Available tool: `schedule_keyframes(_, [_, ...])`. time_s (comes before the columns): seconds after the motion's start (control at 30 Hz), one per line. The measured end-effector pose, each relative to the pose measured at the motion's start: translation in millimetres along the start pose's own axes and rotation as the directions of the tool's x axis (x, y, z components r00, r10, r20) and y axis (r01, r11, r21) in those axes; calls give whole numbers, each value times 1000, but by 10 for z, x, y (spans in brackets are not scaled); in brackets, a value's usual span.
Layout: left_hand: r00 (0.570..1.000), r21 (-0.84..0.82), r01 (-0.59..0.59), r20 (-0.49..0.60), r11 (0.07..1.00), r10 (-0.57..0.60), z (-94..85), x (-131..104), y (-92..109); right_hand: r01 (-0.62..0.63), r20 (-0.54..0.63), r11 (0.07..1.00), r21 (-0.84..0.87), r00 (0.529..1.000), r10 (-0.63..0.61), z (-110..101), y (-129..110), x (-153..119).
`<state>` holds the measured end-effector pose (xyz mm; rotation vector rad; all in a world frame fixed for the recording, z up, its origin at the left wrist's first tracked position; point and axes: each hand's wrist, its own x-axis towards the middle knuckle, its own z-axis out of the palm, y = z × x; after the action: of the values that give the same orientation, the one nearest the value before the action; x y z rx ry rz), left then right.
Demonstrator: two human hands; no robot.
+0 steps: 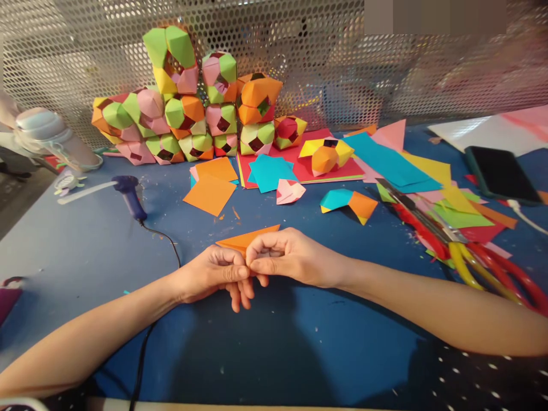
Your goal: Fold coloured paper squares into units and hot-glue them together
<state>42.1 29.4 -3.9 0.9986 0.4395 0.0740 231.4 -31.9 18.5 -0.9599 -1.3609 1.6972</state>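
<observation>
A folded sheet of orange paper [248, 237] shows its long pointed edge behind my fingers, above the blue table. My left hand [216, 275] is closed, pinching the paper's near edge with thumb and forefinger. Right beside it, the fingertips of my right hand [295, 258] close on the same near edge, so the two thumbs almost meet. The paper's near part is hidden by my fingers. Just beyond lie a square orange sheet [209, 195], a pink folded piece [290, 192] and a blue-and-orange joined paper piece [349, 204].
Stacked paper balls [184, 114] stand along the perforated metal screen [107, 51]. A purple glue gun [131, 197] with its cord lies left. Scissors [462, 257], paper scraps [464, 208] and a phone [500, 174] lie right. A bottle [55, 137] is at far left.
</observation>
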Motion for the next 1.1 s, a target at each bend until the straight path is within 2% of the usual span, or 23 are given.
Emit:
schedule_keyframes(0.23, [1000, 17, 0, -13, 1000, 0, 13, 3, -2, -15, -29, 993, -114, 1000, 12, 37, -31, -31])
schedule_keyframes(0.33, [999, 41, 29, 15, 999, -30, 19, 0, -2, -17, 76, 988, -150, 997, 29, 52, -31, -46])
schedule_keyframes(0.43, [994, 91, 73, 74, 993, -80, 20, -9, 11, -32, 180, 993, -112, 982, 52, 53, -26, -53])
schedule_keyframes(0.6, [992, 126, 74, 93, 989, -86, 33, -42, 84, 5, 79, 1000, -15, 997, -4, 14, -28, -31])
schedule_keyframes(0.67, [998, 127, 33, 50, 991, -39, 31, -53, 126, 28, 34, 999, 16, 999, -29, -14, -18, -13])
schedule_keyframes(0.73, [997, 142, -46, -53, 989, 54, 20, -56, 168, 32, -4, 998, 47, 1000, -31, -45, 8, 6])
schedule_keyframes(0.8, [969, 194, -138, -175, 971, 172, 4, -54, 204, 13, -21, 995, 101, 1000, -11, -73, 44, 26])
schedule_keyframes(0.87, [931, 287, -197, -244, 937, 271, -4, -53, 232, -25, -16, 987, 159, 999, 28, -89, 79, 45])
schedule_keyframes(0.97, [914, 461, -209, -222, 863, 340, 12, -61, 259, -118, -3, 968, 220, 993, 121, -93, 121, 70])
schedule_keyframes(1.1, [916, 652, -222, -114, 725, 384, 46, -81, 269, -213, 12, 942, 259, 976, 217, -80, 155, 93])
